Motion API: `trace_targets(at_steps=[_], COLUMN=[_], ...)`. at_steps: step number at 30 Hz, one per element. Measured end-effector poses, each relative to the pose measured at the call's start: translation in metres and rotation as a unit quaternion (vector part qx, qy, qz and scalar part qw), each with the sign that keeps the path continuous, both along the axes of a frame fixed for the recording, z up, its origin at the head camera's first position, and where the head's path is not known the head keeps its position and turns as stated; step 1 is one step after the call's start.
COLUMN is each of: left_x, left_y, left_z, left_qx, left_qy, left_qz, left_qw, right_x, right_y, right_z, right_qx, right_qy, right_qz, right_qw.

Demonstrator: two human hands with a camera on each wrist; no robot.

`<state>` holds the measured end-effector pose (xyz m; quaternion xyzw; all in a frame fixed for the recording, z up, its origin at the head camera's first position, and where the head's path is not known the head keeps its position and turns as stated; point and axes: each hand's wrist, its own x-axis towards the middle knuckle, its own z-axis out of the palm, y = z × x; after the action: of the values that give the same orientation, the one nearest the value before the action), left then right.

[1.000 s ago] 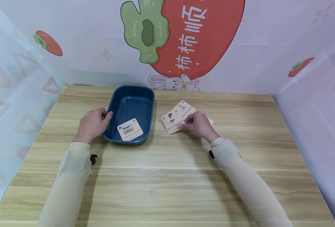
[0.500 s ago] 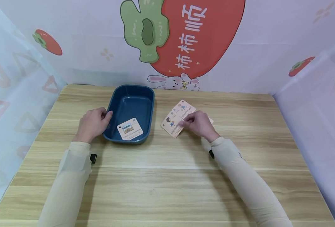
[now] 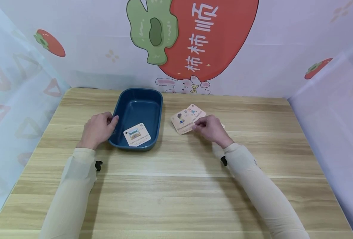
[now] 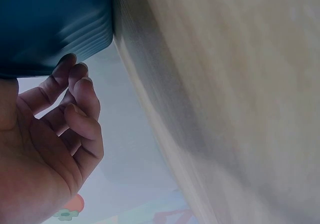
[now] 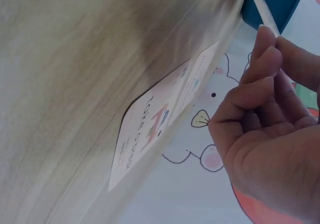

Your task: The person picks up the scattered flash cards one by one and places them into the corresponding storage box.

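Observation:
My left hand point(image 3: 97, 130) grips the left rim of a deep blue plastic bin point(image 3: 138, 117), thumb over the inside and fingers against the outer wall point(image 4: 75, 33). Inside the bin, a "clean the classroom" picture card point(image 3: 137, 134) lies near the front. Right of the bin, my right hand point(image 3: 211, 130) pinches the "play basketball" card point(image 3: 181, 123) by its right edge between thumb and fingertips. In the right wrist view this card point(image 5: 265, 8) is raised off the wooden table. Behind it lies the "play football" card point(image 3: 198, 111), partly covered.
A card with a person on a chair point(image 5: 152, 121) lies on the table under my right hand, mostly hidden in the head view. The wooden table point(image 3: 164, 199) reaches back to a printed cloth backdrop point(image 3: 254, 66).
The basketball card first swings its lower corner toward me, then turns back and rises slightly while my right hand keeps its pinch. My left hand stays on the bin rim.

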<state>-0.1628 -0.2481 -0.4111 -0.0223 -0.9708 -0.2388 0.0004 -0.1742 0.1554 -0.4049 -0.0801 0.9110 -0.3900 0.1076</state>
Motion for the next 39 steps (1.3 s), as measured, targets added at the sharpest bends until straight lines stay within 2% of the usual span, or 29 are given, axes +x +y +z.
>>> trace_targets(at_steps=[9, 18, 31, 39], left_x=[0.000, 0.000, -0.001, -0.001], left_y=[0.000, 0.000, -0.001, -0.001], left_z=[0.000, 0.000, -0.001, -0.002], left_qx=[0.002, 0.002, 0.002, 0.003], left_qy=[-0.002, 0.000, -0.004, -0.005], left_qz=[-0.003, -0.002, 0.001, 0.000], left_qw=[1.0000, 1.0000, 1.0000, 1.0000], right_x=[0.002, 0.003, 0.010, 0.010], right_y=[0.000, 0.001, -0.012, -0.023], right_z=[-0.002, -0.005, 0.005, 0.010], right_qx=[-0.010, -0.050, -0.089, -0.112], right_qy=[-0.025, -0.012, 0.032, 0.024], right_qz=[0.001, -0.007, -0.011, -0.004], right_qw=[0.9996, 0.9986, 0.9955, 0.9934])
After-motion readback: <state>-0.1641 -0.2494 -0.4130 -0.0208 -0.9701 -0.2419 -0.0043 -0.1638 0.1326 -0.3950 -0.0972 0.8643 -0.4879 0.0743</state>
